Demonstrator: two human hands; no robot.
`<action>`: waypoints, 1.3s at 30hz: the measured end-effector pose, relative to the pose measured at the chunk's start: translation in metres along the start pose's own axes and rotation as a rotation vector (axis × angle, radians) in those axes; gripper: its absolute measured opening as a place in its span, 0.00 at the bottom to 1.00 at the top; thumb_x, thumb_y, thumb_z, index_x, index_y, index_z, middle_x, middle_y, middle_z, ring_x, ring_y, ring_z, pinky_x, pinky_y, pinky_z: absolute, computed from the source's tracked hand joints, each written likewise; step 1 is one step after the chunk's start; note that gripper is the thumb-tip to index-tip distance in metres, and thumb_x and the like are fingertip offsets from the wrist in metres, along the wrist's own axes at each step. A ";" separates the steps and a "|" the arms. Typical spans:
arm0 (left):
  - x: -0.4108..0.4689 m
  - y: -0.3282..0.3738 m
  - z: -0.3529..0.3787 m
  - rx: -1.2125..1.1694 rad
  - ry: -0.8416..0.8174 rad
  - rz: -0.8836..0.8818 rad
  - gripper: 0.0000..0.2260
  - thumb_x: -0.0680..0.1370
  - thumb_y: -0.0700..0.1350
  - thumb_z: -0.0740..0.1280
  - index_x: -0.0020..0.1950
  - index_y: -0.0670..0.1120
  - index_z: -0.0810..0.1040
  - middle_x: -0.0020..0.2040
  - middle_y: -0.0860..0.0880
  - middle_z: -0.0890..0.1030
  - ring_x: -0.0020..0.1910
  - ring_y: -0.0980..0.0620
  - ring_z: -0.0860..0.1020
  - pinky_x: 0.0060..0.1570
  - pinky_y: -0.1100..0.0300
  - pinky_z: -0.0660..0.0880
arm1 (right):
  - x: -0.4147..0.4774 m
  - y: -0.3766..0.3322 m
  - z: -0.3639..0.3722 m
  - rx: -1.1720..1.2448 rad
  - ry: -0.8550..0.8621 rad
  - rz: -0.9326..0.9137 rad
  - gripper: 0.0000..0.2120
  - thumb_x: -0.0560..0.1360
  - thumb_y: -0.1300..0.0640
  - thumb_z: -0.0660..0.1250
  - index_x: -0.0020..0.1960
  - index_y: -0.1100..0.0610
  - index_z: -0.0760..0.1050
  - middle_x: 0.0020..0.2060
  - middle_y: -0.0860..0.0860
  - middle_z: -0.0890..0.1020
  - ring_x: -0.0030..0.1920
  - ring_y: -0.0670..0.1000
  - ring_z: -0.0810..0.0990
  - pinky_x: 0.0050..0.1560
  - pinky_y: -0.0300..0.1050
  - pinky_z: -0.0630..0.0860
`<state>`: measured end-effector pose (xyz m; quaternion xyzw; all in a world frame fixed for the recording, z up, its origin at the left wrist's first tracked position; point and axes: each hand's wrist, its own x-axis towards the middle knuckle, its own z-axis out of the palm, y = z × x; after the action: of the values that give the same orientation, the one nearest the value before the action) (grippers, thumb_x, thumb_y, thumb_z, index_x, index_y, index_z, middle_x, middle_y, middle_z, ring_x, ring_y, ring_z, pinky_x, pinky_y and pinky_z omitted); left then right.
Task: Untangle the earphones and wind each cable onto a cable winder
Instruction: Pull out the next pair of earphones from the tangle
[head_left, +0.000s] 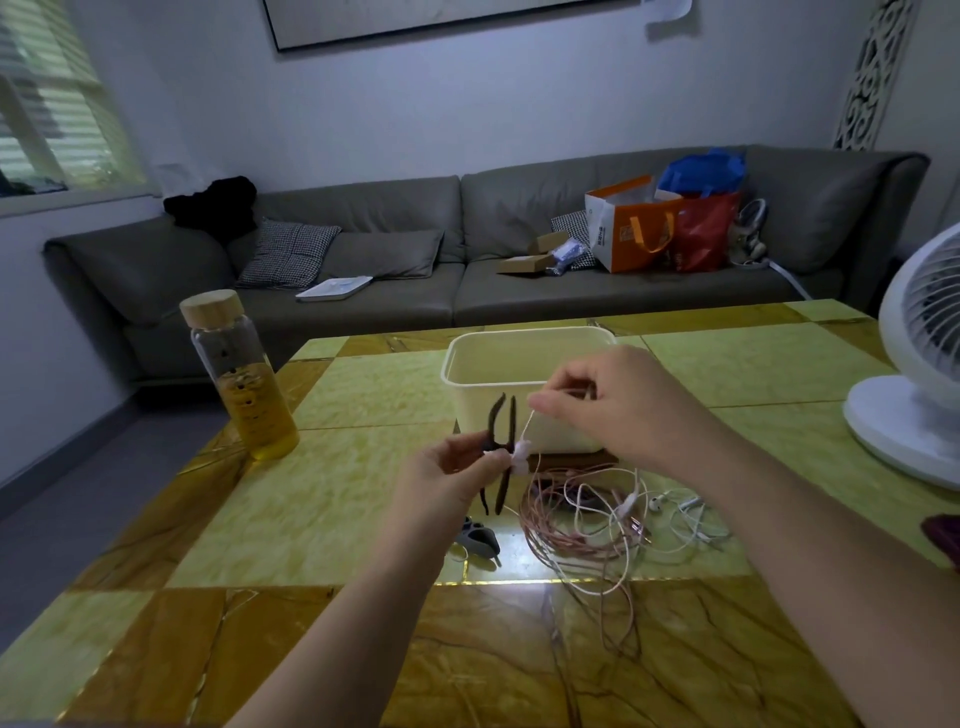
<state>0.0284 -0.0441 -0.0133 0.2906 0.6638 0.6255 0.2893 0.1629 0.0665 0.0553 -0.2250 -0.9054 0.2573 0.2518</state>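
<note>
My left hand (447, 475) pinches a dark brown cable winder (503, 447) with long thin arms, held upright above the table. A small bundle of white cable (521, 457) sits wound at its middle. My right hand (608, 402) is raised in front of the tub and pinches the white cable (530, 422), which runs taut down to the winder. On the table below lies a tangle of pink cable (566, 525) and white earphones (660, 501). A grey winder (480, 538) lies flat under my left wrist.
A cream plastic tub (467, 374) stands just behind my hands. A glass bottle (244, 379) with yellow liquid is at the left, a white fan (914, 395) at the right edge. The yellow marble table (322, 499) faces a grey sofa (363, 260).
</note>
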 end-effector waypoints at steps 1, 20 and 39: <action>-0.004 0.002 0.003 0.022 -0.026 0.030 0.07 0.72 0.42 0.74 0.47 0.51 0.81 0.41 0.54 0.86 0.43 0.59 0.83 0.43 0.66 0.77 | 0.004 0.002 -0.004 0.017 0.024 0.003 0.07 0.75 0.47 0.68 0.40 0.49 0.77 0.30 0.43 0.76 0.26 0.38 0.71 0.29 0.27 0.68; -0.012 0.026 -0.004 -0.544 -0.353 -0.139 0.19 0.69 0.38 0.68 0.58 0.34 0.78 0.55 0.35 0.81 0.50 0.45 0.82 0.48 0.60 0.81 | -0.016 0.031 0.060 0.915 -0.084 0.397 0.12 0.75 0.50 0.67 0.38 0.58 0.74 0.20 0.43 0.73 0.24 0.45 0.59 0.27 0.37 0.59; 0.003 0.009 -0.010 -0.218 0.059 -0.081 0.07 0.72 0.39 0.73 0.48 0.44 0.80 0.38 0.50 0.85 0.39 0.54 0.81 0.44 0.59 0.74 | -0.027 0.000 0.051 0.090 -0.304 -0.008 0.12 0.80 0.51 0.61 0.50 0.56 0.80 0.30 0.46 0.74 0.26 0.43 0.67 0.30 0.35 0.62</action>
<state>0.0187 -0.0482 -0.0041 0.2118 0.6111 0.6903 0.3244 0.1544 0.0343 0.0086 -0.1683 -0.9216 0.3274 0.1227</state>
